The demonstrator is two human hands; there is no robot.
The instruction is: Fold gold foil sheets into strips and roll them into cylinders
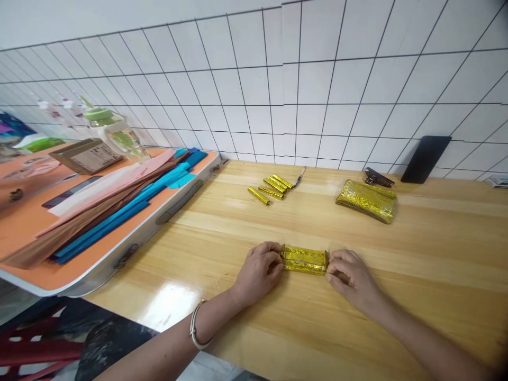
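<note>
A small sheet of shiny gold foil paper (305, 255) lies on the wooden table, its two short ends folded upward and a crease running along its length. My left hand (262, 270) pinches the left end, fingers closed. At the opposite end, my right hand (351, 275) grips the folded edge between thumb and fingers. Farther back lie several narrow rolled gold foil pieces (273, 184), with a thin dark-tipped tool (300, 177) beside them. A stack of gold foil sheets (367, 201) rests behind my right hand.
A black hair clip (378, 178) sits behind the stack. A dark phone-like slab (426, 159) leans on the tiled wall (254, 84). At left, an orange-topped case (99, 238) carries coloured paper strips (135, 211), a cardboard box (87, 157) and a green-lidded bottle (119, 135).
</note>
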